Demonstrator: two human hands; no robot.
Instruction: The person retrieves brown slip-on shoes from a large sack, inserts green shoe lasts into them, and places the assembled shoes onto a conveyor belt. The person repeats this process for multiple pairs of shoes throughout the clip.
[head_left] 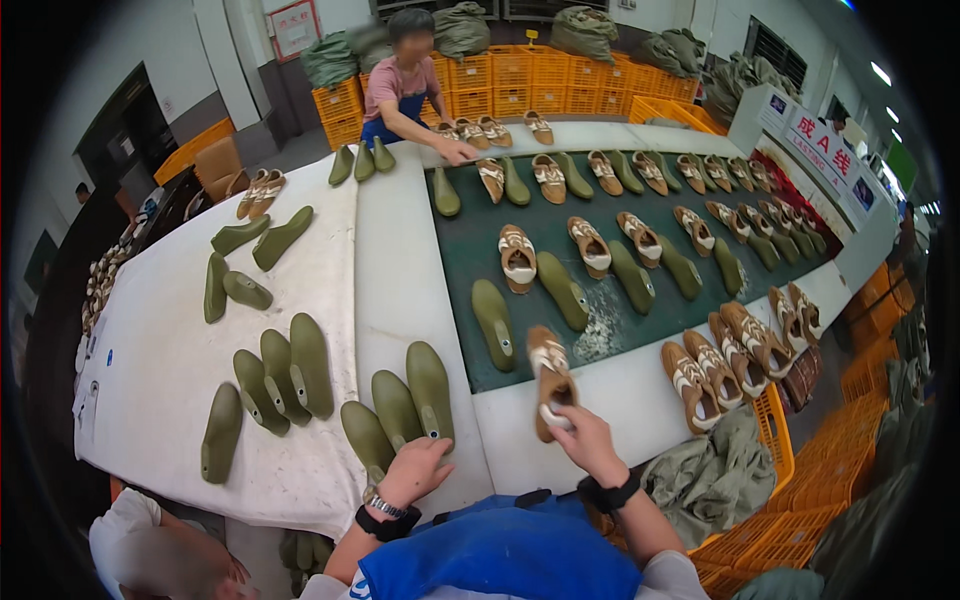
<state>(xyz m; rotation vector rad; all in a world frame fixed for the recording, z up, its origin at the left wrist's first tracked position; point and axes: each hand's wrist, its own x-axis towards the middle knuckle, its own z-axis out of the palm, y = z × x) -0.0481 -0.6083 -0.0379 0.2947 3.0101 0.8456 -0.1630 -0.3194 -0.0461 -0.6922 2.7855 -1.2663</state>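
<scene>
My right hand (585, 438) grips a brown and white sneaker (550, 372) by its heel, toe pointing away from me, over the near edge of the green conveyor belt (460, 270). My left hand (416, 470) has its fingers closed at the heel end of an olive-green shoe last (430, 385) on the white tabletop. Two more lasts, a middle one (396, 405) and a left one (366, 438), lie close beside it. On the belt, nearest the held sneaker, is a single green last (492, 322). Sneakers and lasts stand in rows along the belt.
Several green lasts (310, 365) lie on the white cloth-covered table (150, 400) at left. More sneakers (690, 378) line the belt's near ledge at right, beside an orange crate (778, 430) with grey-green cloth (715, 465). Across the belt, a co-worker (405, 90) reaches toward a sneaker.
</scene>
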